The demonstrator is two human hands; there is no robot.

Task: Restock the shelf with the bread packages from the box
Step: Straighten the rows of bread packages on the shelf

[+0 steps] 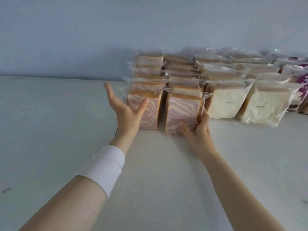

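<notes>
Two rows of swirl bread packages [150, 117] stand upright on the white shelf [50, 130], beside rows of plain loaves [223, 100]. Your right hand [200, 130] grips the front package [180, 107] of the second row at its lower right corner; your left hand [125, 114] is spread, holding nothing, close to the first row. Expect light, soft slices in slippery film, so hold the edges and don't squeeze the face. A pale wall [100, 30] backs the shelf.

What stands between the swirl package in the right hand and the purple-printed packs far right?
Two rows of white bread packages stand right of the swirl package, per the head view.
</notes>
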